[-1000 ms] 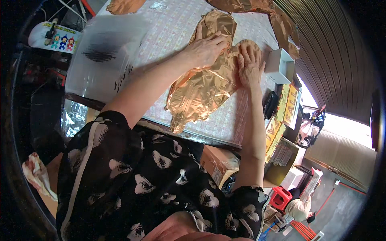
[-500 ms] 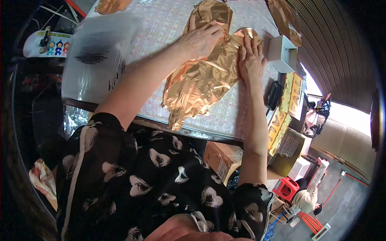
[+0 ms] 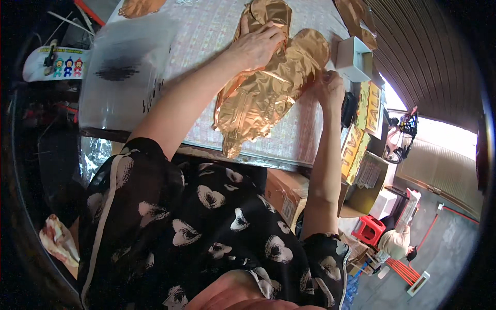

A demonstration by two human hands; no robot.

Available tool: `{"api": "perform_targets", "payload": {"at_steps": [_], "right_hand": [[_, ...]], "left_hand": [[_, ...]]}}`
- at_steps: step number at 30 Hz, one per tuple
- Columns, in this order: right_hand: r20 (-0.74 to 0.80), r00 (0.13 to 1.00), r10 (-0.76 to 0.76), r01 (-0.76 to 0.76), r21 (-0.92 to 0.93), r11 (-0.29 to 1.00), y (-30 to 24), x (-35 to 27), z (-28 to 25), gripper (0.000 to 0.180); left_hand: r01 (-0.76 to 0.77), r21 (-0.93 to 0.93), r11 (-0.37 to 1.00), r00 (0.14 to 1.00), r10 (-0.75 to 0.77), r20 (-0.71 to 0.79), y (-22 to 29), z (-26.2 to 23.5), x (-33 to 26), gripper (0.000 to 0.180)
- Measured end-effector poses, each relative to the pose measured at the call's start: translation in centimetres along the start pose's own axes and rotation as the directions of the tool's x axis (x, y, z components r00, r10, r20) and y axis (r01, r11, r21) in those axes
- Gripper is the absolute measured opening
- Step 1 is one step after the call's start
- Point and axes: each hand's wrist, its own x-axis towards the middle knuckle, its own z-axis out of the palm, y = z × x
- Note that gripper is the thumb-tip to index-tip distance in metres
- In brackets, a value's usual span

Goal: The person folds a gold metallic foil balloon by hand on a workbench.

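Observation:
A flat, uninflated copper-coloured foil balloon (image 3: 268, 90) lies wrinkled on the table, its narrow end pointing toward me. My left hand (image 3: 258, 47) lies over its upper left part, the bent fingers closed on a fold of foil. At the right edge of the foil is my right hand (image 3: 330, 87), its fingers curled into a pinch. Whatever is between those fingertips is too small to make out.
Clear plastic sheets (image 3: 124, 72) lie at the table's left. A white open box (image 3: 354, 59), a black case (image 3: 349, 109) and yellow cartons (image 3: 356, 150) line the right. More copper foil (image 3: 356, 20) is at the far right. Another person (image 3: 395, 243) is in the background.
My right hand has gone from lying flat on the foil to a curled pinch lower at its right edge. The left hand stays on the foil. The whole view has shifted slightly.

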Motion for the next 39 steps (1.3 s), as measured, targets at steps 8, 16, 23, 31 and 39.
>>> {"api": "perform_targets", "payload": {"at_steps": [8, 16, 23, 31, 39], "right_hand": [[0.092, 0.976, 0.198, -0.200, 0.015, 0.980, -2.6, 1.0, -0.3, 0.048], [0.059, 0.987, 0.147, -0.154, 0.147, 0.977, -1.5, 1.3, 0.3, 0.041], [0.023, 0.990, 0.136, -0.138, 0.172, 0.975, -2.2, 1.2, -0.3, 0.039], [0.433, 0.872, 0.230, -0.490, 0.773, 0.404, -0.9, 2.4, 0.0, 0.023], [0.229, 0.973, 0.016, -0.218, 0.900, 0.377, -6.6, 3.6, -1.1, 0.010]], "left_hand": [[-0.017, 0.017, 1.000, 0.997, 0.018, -0.077, -0.9, 1.0, 0.0, 0.046], [0.008, 0.074, 0.997, 0.999, -0.005, -0.040, -0.3, 0.5, -0.2, 0.065], [-0.012, 0.137, 0.991, 0.999, 0.018, -0.048, -0.6, 0.9, -0.1, 0.067], [-0.019, 0.204, 0.979, 0.999, 0.025, -0.027, -0.4, 0.0, -0.4, 0.062], [-0.015, -0.011, 1.000, 0.994, 0.013, -0.112, -0.5, -1.9, -1.0, 0.046]]}}
